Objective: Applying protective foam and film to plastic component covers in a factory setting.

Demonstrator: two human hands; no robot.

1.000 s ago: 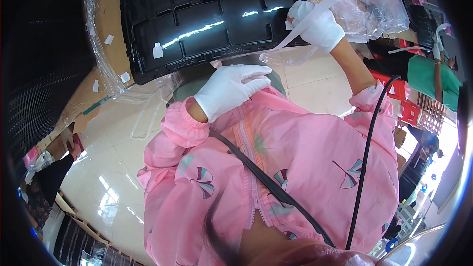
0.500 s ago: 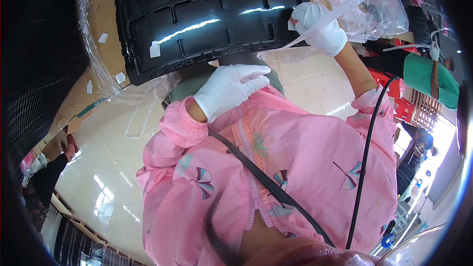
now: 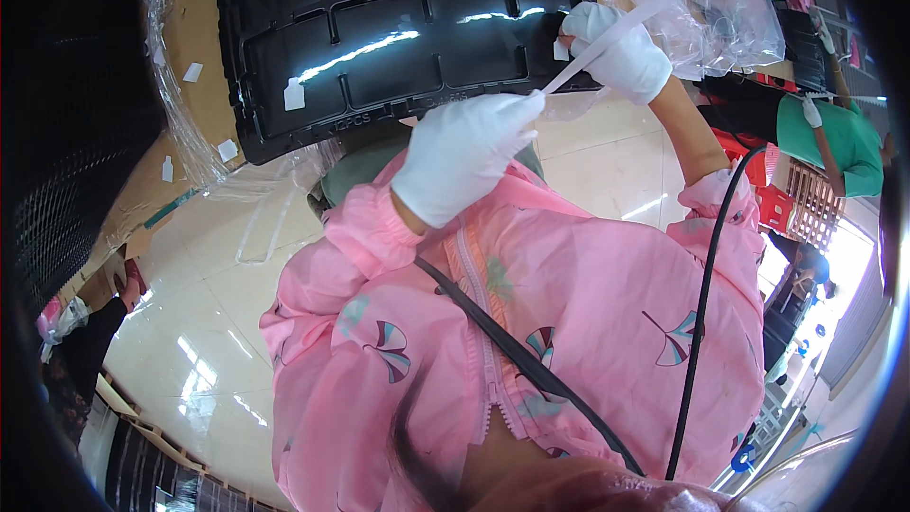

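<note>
A black moulded plastic tray (image 3: 379,47) with shallow compartments lies in front of me. My left hand (image 3: 464,156), white-gloved, is closed at the tray's near edge, pinching the end of a long white strip (image 3: 654,8). That strip stretches up to the right, passing across the back of my right hand (image 3: 621,52). Also gloved, the right hand is closed at the tray's right side, with a small white label (image 3: 561,50) at its fingertips against the black surface. Another white label (image 3: 295,95) sits on the tray's near left part.
Under the tray is brown cardboard (image 3: 190,19) edged with clear wrap, where several white labels lie. Clear plastic bags (image 3: 735,33) are heaped at the upper right. A co-worker in a green top (image 3: 829,147) is at the far right. A black cable (image 3: 718,228) crosses my pink jacket.
My left hand has moved up and right from in front of my jacket and now grips the strip's end. The strip is pulled straighter; my right hand stays near the same spot.
</note>
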